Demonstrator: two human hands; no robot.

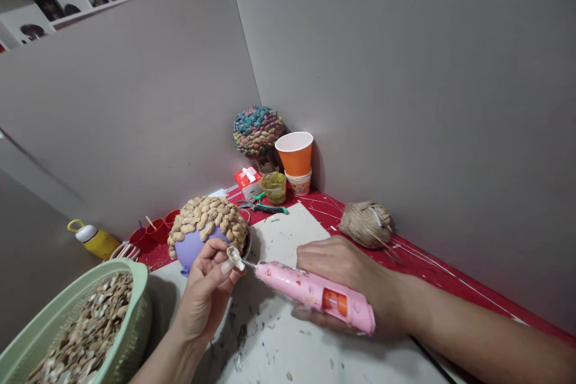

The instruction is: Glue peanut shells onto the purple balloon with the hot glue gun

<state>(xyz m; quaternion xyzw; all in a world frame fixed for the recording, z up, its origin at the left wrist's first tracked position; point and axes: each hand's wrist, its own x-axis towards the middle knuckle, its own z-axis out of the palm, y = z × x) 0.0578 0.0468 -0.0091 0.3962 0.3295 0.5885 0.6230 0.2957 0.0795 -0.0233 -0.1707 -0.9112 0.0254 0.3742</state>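
One pink glue gun [301, 286], long axis slanting, nozzle leftward, sits in the right hand's [339, 264] curled grip. At its nozzle, the left hand [202, 291] pinches one peanut shell [233, 254]. Left of the gun: one part-covered balloon [191, 249], one shell-filled basket [140, 279], three red cups [157, 231]. Beyond it: one twine ball [362, 225].

1 glue gun [310, 291] | 1 balloon [193, 249] | 3 red cups [157, 233] | 1 basket [142, 279]

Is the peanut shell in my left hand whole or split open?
Split open: the peanut shell pinched in your left hand shows its pale, hollow inside.
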